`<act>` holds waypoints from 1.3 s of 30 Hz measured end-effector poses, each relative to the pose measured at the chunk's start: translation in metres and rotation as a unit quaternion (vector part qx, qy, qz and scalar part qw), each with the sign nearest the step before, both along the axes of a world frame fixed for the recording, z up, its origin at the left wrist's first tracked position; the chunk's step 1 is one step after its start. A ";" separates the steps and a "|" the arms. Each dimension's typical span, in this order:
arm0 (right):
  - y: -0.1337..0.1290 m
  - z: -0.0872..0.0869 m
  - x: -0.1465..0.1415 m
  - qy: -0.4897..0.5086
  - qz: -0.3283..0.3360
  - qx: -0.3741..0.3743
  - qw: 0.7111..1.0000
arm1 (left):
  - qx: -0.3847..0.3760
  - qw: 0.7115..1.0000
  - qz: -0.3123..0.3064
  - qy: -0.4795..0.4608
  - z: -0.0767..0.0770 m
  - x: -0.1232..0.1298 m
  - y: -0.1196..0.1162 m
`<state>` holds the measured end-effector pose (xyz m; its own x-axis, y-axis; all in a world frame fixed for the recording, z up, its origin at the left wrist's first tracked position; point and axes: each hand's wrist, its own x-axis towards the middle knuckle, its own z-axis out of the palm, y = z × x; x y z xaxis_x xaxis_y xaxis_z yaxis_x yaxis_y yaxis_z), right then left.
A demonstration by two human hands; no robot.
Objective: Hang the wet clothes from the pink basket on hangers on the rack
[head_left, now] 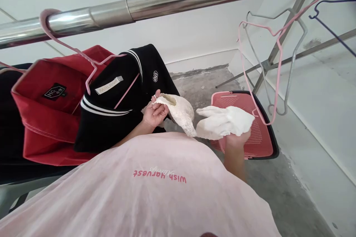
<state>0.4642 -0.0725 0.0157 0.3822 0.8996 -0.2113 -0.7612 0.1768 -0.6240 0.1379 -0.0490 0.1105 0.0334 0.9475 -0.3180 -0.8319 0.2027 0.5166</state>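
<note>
Our left forearm reaches in low from the left, and our left hand (155, 113) is turned palm up with its fingers curled in, gripping the edge of a cream lace cloth piece (182, 110) beside its opening. Our right forearm rises past the pink shirt (167, 200) we wear, and our right hand (238, 139) is under a white cloth piece (229, 122); the fabric covers its fingers, so we cannot tell how far they are closed. The two pieces meet or nearly meet between our hands, and we cannot tell whether they are joined. Past them, the grey floor (198, 85) shows bare up to the white wall (194, 33), giving us some open room ahead. On our left that room ends at a black striped-collar top (119, 126) on a pink hanger (72, 48), close behind our left hand, with a red collared garment (55, 122) beside it. A steel rail (167, 5) crosses above. On our right, a pink perforated basket (264, 133) with a dark rim sits lower, partly behind our right hand, while another pink hanger (279, 63) and a grey hanger (294, 57) dangle over it, near the white piece. Farther right hangs a dark blue hanger (329, 29), and metal stand legs (267, 67) cross beyond the basket.
</note>
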 end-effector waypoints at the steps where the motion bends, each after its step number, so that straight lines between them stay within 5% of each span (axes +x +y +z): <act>1: -0.002 -0.002 0.013 0.028 -0.041 -0.014 0.999 | -0.006 1.000 -0.006 0.001 0.001 -0.004 0.001; 4: -0.012 -0.014 0.043 0.055 -0.124 -0.042 0.990 | -0.011 0.999 -0.039 0.018 0.005 -0.009 0.004; 8: -0.023 -0.033 0.062 -0.071 -0.149 -0.179 0.970 | 0.014 0.992 -0.104 0.067 0.012 -0.006 0.003; 11: -0.026 -0.031 0.062 -0.136 -0.191 -0.255 0.938 | 0.041 0.980 -0.155 0.120 0.012 0.001 -0.002; 15: -0.029 0.015 0.053 -0.270 -0.323 -0.191 0.887 | 0.056 0.959 -0.235 0.149 0.001 0.012 -0.013; 20: -0.043 0.107 0.038 -0.473 -0.451 -0.013 0.757 | 0.021 0.939 -0.305 0.160 -0.008 0.017 -0.021; 23: -0.047 0.141 0.028 -0.576 -0.417 0.054 0.701 | 0.009 0.940 -0.300 0.164 -0.006 0.017 -0.023; 27: -0.043 0.161 0.015 -0.639 -0.365 0.056 0.674 | -0.006 0.937 -0.307 0.165 -0.008 0.015 -0.026; 35: -0.013 0.174 0.004 -0.775 -0.216 0.072 0.589 | 0.004 0.935 -0.310 0.170 -0.021 0.013 -0.032; 39: 0.009 0.168 0.011 -0.789 -0.225 0.022 0.572 | 0.023 0.927 -0.290 0.239 -0.018 0.013 -0.036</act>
